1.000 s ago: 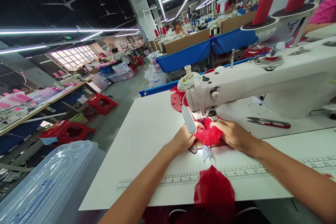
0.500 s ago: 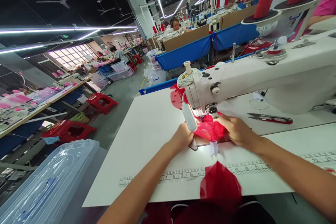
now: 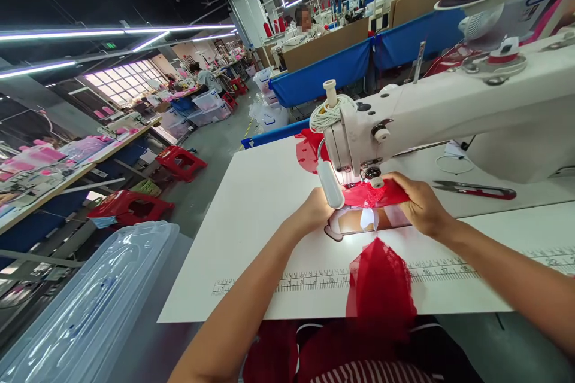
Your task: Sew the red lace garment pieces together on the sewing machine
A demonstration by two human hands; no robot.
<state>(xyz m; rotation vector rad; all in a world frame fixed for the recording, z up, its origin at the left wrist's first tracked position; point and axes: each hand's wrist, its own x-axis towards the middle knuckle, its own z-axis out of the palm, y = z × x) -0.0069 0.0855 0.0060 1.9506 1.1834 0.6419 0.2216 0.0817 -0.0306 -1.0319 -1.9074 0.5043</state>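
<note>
A piece of red lace fabric [image 3: 376, 194] lies under the needle end of a white sewing machine [image 3: 431, 105]. My right hand [image 3: 422, 203] pinches its right end, thumb on top. On the left, my left hand [image 3: 317, 210] is closed at the fabric's other end; the small lamp [image 3: 331, 184] hides its fingertips. A white tag [image 3: 369, 219] sticks out below the fabric, over the shiny machine plate [image 3: 353, 221]. Nearer me, more red sheer lace [image 3: 380, 281] hangs over the table's front edge onto my lap. Behind the needle lies another red sheer piece [image 3: 309, 152].
Thread snips [image 3: 476, 190] lie right of my right hand, under the machine arm. A printed ruler [image 3: 309, 281] runs along the front of the white table [image 3: 256, 209]. A lidded plastic bin [image 3: 103, 287] and red stools [image 3: 130, 206] stand left. Other people sit at machines farther back.
The fabric between my hands has moved away from me toward the needle and is drawn flatter, baring more of the plate. My right hand has turned, and the view has shifted slightly.
</note>
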